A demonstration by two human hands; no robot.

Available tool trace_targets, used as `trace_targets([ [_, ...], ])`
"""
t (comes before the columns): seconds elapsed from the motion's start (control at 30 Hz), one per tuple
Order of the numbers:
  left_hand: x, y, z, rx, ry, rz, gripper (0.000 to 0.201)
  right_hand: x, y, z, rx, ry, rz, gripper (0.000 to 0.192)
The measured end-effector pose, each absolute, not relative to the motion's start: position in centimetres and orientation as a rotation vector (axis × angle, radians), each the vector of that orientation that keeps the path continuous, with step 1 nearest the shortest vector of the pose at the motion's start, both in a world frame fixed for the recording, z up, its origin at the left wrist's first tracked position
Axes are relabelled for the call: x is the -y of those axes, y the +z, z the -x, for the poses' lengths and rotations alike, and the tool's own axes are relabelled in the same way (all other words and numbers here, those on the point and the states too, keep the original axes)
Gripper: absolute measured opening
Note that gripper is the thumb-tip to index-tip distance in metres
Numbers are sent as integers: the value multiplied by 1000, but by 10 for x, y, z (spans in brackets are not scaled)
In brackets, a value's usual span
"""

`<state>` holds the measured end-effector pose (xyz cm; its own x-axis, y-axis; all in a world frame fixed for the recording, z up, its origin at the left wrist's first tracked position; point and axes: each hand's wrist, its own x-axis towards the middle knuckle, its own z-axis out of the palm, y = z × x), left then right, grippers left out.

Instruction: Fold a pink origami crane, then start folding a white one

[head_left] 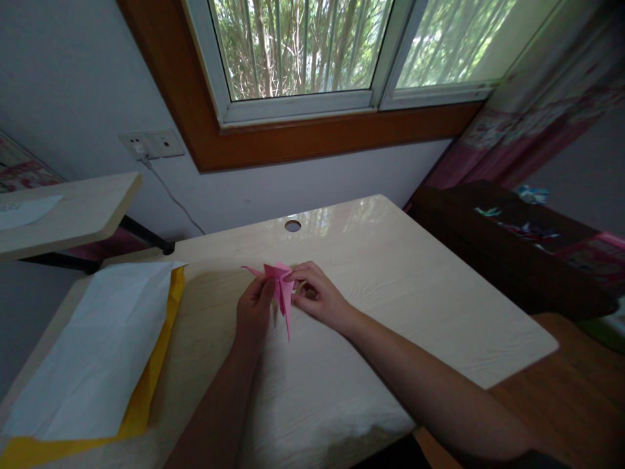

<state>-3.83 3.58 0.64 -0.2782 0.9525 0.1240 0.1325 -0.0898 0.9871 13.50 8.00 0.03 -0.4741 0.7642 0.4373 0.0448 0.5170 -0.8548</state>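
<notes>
A folded pink origami crane (282,293) is held between my two hands above the pale wooden desk (381,260). One thin point of it sticks out to the left, another hangs down toward me. My left hand (254,306) pinches its left side, thumb on top. At its right edge, my right hand (317,293) grips the paper between thumb and fingertips, the other fingers curled. Part of the paper is hidden behind the fingers.
White paper (107,339) lies over a yellow sheet (168,312) on the desk's left. A raised shelf (78,215) stands behind it. A cable hole (293,226) is near the back edge. The window (303,52) is behind; a dark cabinet (454,221) stands right.
</notes>
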Motion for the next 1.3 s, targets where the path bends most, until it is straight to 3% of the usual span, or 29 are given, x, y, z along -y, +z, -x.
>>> trace_targets([
  [0.23, -36, 7, 32, -1337, 1549, -1174, 32, -84, 0, -135, 1843, 967, 680, 11],
  [0.37, -39, 0, 32, -1216, 1562, -1136, 46, -84, 0, -136, 1878, 938, 648, 10],
  [0.63, -40, -3, 34, -1263, 1479, -995, 43, -83, -2, -137, 2012, 809, 584, 6],
  [0.9, -40, -6, 34, -1303, 1560, -1006, 58, -77, 2, -134, 2064, 461, 719, 11],
  [1.3, -38, -4, 32, -1325, 1615, -999, 51, -72, 3, -126, 1940, 493, 755, 20],
])
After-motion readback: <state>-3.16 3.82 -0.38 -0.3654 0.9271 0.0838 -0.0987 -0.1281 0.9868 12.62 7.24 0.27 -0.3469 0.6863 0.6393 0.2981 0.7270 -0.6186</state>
